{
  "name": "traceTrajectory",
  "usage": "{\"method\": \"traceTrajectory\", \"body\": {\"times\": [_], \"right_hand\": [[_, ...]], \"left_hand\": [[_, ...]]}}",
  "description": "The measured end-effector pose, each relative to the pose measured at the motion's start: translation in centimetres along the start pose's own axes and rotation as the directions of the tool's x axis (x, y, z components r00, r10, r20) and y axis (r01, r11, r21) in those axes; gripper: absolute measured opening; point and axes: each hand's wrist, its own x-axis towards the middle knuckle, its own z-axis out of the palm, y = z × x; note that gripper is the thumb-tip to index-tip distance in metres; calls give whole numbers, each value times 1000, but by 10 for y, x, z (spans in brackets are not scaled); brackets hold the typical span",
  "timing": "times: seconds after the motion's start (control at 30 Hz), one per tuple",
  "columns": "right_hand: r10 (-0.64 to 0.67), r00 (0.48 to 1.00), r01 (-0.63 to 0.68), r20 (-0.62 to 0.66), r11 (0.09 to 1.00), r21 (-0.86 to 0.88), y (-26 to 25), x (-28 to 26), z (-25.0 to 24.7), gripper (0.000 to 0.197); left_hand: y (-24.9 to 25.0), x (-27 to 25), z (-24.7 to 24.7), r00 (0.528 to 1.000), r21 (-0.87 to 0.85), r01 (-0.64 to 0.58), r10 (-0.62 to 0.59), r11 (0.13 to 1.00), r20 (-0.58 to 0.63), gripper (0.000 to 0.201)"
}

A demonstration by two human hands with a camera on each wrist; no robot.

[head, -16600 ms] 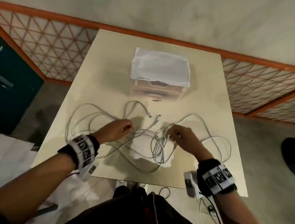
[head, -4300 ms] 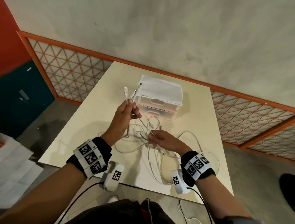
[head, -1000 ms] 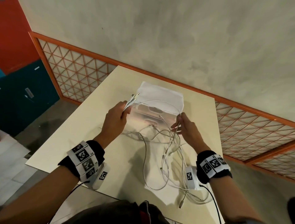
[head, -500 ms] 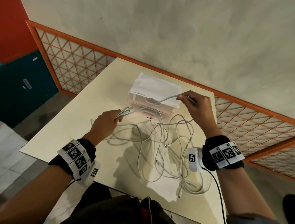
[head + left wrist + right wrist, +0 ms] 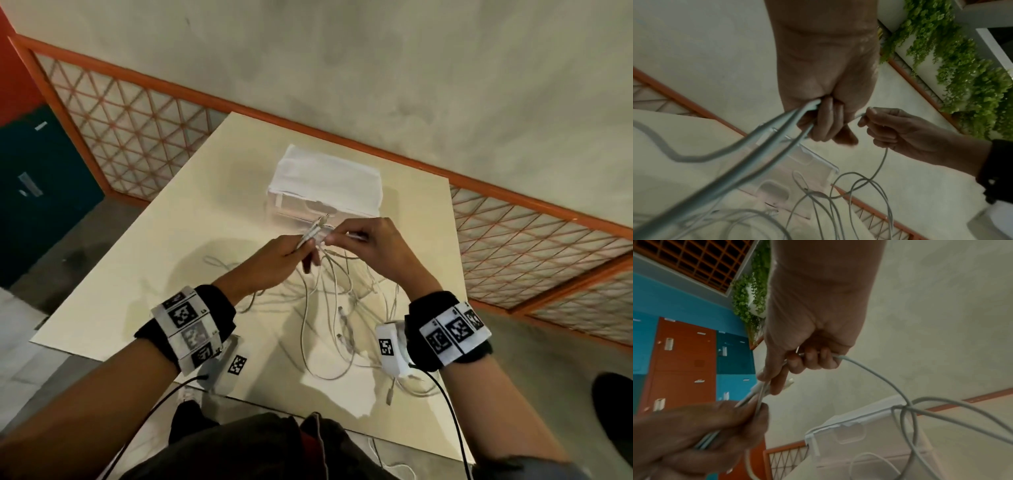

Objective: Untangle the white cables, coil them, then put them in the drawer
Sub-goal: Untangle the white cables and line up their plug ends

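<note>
left hand is curling its fingers around a bunch of white cable ends, plug tips poking up past the thumb. right hand is meeting it just beside, pinching one more cable end between thumb and forefinger, remaining fingers folding over that strand. both hands are hovering above the table, in front of the drawer unit.

the white cables are hanging down from the two grips and spreading in a loose tangle over the tabletop between the forearms; one plug is lying near the near edge. the hanging strands are crossing in front of the drawer unit in both wrist views.

the translucent drawer unit is standing on the table beyond the hands, white sheet covering its top. its drawers are looking closed; contents cannot be told through the frosted fronts.

left wrist view is showing several strands leaving the left fist and the right hand holding a single strand. right wrist view is showing the strand exiting the right hand by the little finger and knotting with others ahead of the unit; lockers in red and blue are showing behind. hanging green plants are appearing only in the wrist views. the head view alone is showing the orange lattice railing.
</note>
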Motion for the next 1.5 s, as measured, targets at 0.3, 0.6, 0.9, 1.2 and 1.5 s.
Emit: {"method": "traceTrajectory", "body": {"times": [0.3,0.6,0.9,1.2,1.5], "right_hand": [[301,954,-293,10,937,-189,95,-37,1,17],[317,934,-312,-166,948,56,92,-28,-19,24],[163,942,-197,-293,976,-91,52,-18,-47,24],[367,921,-377,-128,924,-59,69,-22,-38,31],[370,928,-372,-37,921,-118,61,-19,-30,28]], "left_hand": [[10,-1,-47,912,121,-102,141,987,-385,32],[-13,-6,-50,997,200,-30,43,979,-62,31],[-24,-10,-35,990,327,117,-134,938,32,34],[-21,-13,-37,989,324,131,-148,937,27,33],[-19,-12,-37,988,302,133,-152,944,40,34]]}}
